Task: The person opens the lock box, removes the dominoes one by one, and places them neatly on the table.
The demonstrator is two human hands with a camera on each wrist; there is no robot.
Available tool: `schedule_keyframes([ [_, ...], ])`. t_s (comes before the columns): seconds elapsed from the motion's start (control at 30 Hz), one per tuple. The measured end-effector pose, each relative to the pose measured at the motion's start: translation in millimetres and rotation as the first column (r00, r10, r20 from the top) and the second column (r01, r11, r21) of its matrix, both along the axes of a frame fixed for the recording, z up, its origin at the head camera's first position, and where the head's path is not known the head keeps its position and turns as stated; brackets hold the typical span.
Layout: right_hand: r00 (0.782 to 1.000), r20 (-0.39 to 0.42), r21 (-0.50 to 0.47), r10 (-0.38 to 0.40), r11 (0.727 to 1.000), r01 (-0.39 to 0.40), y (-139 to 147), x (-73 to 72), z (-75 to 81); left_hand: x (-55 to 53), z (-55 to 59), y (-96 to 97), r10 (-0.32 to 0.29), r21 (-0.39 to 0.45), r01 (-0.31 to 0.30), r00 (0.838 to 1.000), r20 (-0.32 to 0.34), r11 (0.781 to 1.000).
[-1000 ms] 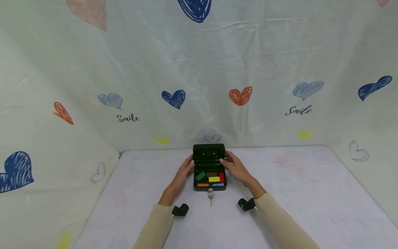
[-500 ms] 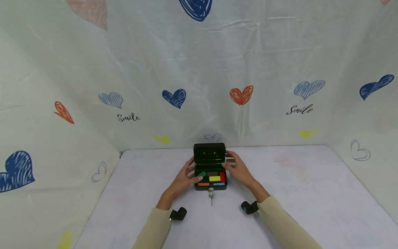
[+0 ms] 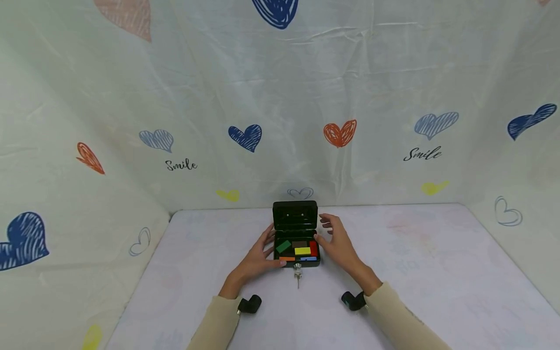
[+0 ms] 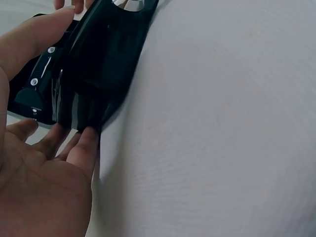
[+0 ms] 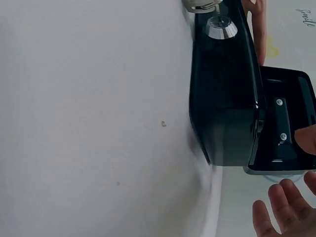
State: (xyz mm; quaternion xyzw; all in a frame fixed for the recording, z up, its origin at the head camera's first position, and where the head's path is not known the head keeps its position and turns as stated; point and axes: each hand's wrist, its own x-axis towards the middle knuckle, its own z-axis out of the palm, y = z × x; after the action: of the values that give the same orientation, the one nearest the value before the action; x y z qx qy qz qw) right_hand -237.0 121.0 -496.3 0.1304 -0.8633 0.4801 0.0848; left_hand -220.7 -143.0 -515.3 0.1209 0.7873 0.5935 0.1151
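Observation:
A black cash box (image 3: pixel 312 264) stands near the table's far edge, its lid (image 3: pixel 295 216) raised. Inside lie a green block (image 3: pixel 283 246), a brown one, a red block (image 3: pixel 313 248), a yellow block (image 3: pixel 302 251), an orange one and a blue one. Keys (image 3: pixel 298 276) hang from the front lock. My left hand (image 3: pixel 255 261) holds the box's front left corner, thumb over the front rim and fingertips against the left side. On the right, my right hand (image 3: pixel 343 247) has its thumb by the box's rim; its spread fingers (image 5: pixel 279 202) are off the lid.
The white-covered table (image 3: pixel 415 272) extends to both sides and in front of the box. A cloth wall (image 3: pixel 280 87) printed with hearts rises right behind it. Black wrist cameras (image 3: pixel 250 304) stick out from both sleeves.
My left thumb has moved over the green block to the front rim as that hand slid nearer. My right hand has drawn away from the lid, rightward and down.

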Motion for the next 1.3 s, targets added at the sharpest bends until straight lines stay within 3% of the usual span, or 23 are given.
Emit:
schedule_keyframes([
  [0.23, 0.997, -0.074, 0.034, -0.017, 0.999, 0.019, -0.5, 6.1, -2.0, 0.2, -5.1, -0.5, -0.013, 0.009, 0.013, 1.000, -0.001, 1.000],
  [0.53, 0.985, -0.134, 0.137, 0.104, 0.987, -0.085, -8.2, 10.2, 0.2, 2.4, -7.2, -0.9, -0.008, 0.015, 0.008, 1.000, 0.004, 1.000],
  [0.93, 0.959, -0.149, 0.285, 0.241, 0.939, -0.191, -21.1, 2.2, 3.5, -0.5, -8.8, -1.3, -0.005, 0.033, 0.005, 1.000, 0.014, 0.999],
  [1.3, 0.931, -0.172, 0.403, 0.323, 0.885, -0.232, -35.7, -8.4, 2.6, -0.9, -9.0, -3.1, -0.021, 0.058, 0.019, 0.999, 0.032, 0.998],
])
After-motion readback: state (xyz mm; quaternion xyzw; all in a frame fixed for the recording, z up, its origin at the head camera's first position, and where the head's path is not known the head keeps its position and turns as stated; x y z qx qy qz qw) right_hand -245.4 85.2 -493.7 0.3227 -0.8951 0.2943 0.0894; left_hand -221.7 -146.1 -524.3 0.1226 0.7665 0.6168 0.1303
